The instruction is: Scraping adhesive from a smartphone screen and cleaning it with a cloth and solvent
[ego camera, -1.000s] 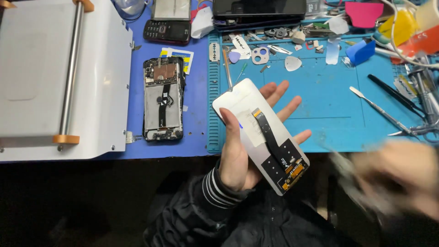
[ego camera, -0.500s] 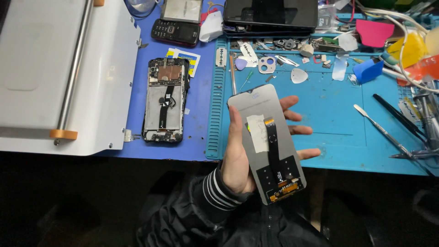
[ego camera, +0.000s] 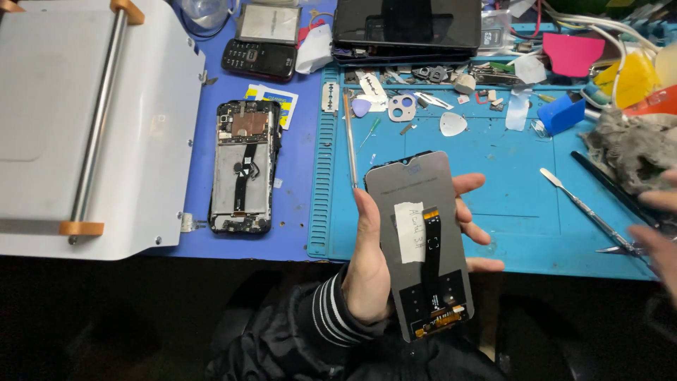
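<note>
Screen sits gripped in my left hand, while my blurred right hand hovers by tweezers, grip unclear.

Opened phone on blue mat, beside white machine.

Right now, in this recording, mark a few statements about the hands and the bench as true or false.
1. The left hand holds a phone screen assembly with its back side up. True.
2. The right hand grips the screen assembly too. False: it is blurred at the right edge, near the metal spudger, apart from the screen.
3. An opened phone lies on the blue mat, untouched. True.
4. The white machine sits at the right end of the bench. False: it is on the left.
5. A black flex cable runs down the assembly's back. True.
</note>
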